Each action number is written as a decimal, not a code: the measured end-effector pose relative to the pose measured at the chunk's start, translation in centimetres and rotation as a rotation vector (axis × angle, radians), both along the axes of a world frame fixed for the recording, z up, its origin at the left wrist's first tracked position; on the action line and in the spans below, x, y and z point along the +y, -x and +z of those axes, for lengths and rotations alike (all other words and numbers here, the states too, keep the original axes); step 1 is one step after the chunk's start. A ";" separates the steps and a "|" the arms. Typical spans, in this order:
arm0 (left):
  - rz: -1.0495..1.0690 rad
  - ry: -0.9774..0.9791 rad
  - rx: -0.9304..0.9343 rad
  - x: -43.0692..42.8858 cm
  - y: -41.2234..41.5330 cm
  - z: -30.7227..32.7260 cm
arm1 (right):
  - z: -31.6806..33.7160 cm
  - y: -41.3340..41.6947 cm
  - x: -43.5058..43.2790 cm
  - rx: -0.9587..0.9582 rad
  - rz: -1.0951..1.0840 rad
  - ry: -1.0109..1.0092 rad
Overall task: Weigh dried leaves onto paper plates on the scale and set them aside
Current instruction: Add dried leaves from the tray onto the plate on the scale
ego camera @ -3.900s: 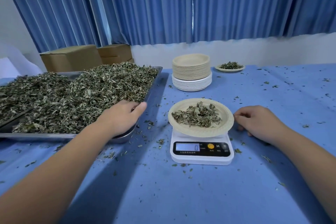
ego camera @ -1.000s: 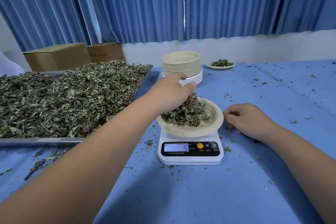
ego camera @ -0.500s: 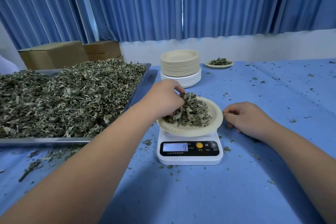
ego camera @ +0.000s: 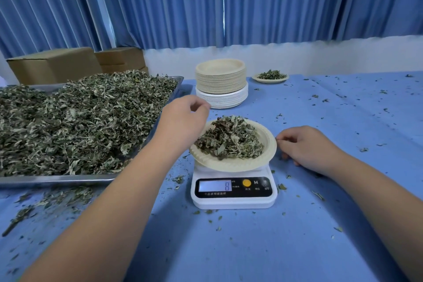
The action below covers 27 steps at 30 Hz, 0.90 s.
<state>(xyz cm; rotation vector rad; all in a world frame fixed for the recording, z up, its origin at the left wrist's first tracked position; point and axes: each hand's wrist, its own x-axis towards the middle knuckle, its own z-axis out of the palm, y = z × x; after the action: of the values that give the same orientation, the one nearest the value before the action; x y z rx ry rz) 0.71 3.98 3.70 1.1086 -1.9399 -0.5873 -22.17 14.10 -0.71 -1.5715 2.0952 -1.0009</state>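
Observation:
A paper plate [ego camera: 270, 144] heaped with dried leaves [ego camera: 231, 139] sits on the white scale [ego camera: 233, 201], whose display reads 8. My left hand [ego camera: 183, 119] hovers over the plate's left rim with its fingers curled; I see no leaves in it. My right hand [ego camera: 306, 146] rests on the blue cloth with loosely curled fingers, its fingertips right at the plate's right rim. A metal tray [ego camera: 57, 179] on the left holds a big heap of loose leaves [ego camera: 80, 119].
A tall stack of paper plates [ego camera: 220, 80] stands behind the scale. A filled plate [ego camera: 258, 79] sits further back right. Cardboard boxes [ego camera: 55, 64] stand behind the tray. Leaf crumbs litter the blue cloth [ego camera: 343, 110]. Blue curtains hang behind.
My left hand brought leaves from the tray, dropped them on the plate, and has now lifted up and left off the pile. The reading went from 5 to 9 to 8. My right hand stayed put.

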 end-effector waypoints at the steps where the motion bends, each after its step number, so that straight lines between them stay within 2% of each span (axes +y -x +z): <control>1: 0.014 0.007 0.042 0.0 -0.3 -0.4 | 0.0 0.0 0.0 0.003 0.000 0.001; 3: 0.018 0.013 0.068 -0.1 -0.8 -1.1 | -0.1 0.0 -0.1 0.005 -0.005 0.002; 7: -0.002 0.069 -0.030 -0.1 -1.2 -1.9 | -0.2 0.0 -0.3 -0.011 -0.027 0.011; 12: -0.140 0.127 -0.044 0.2 -0.8 -0.3 | 0.0 -0.2 -0.2 -0.001 -0.031 -0.003; 14: -0.203 0.146 -0.153 0.0 0.1 0.9 | 0.0 -0.2 -0.1 -0.004 -0.029 -0.008; 16: -0.262 0.152 -0.355 -0.2 1.3 1.8 | 0.0 -0.2 -0.1 -0.006 -0.021 -0.007; 18: -0.288 0.117 -0.536 -0.4 2.3 2.4 | 0.0 -0.2 -0.1 -0.008 -0.016 -0.010; 21: -0.314 0.029 -0.696 -0.6 3.3 2.7 | 0.1 -0.2 -0.1 -0.006 -0.014 -0.010; 24: -0.318 0.027 -0.781 -0.6 3.7 2.9 | 0.1 -0.2 0.0 0.001 -0.006 -0.015; 27: -0.314 0.057 -0.720 -0.5 3.7 3.0 | 0.2 -0.4 0.0 -0.006 -0.004 -0.013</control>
<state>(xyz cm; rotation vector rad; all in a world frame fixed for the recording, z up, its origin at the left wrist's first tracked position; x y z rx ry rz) -2.96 3.50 6.75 1.0716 -2.7653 -0.3033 -21.81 14.14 -0.51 -1.5566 2.0970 -0.9899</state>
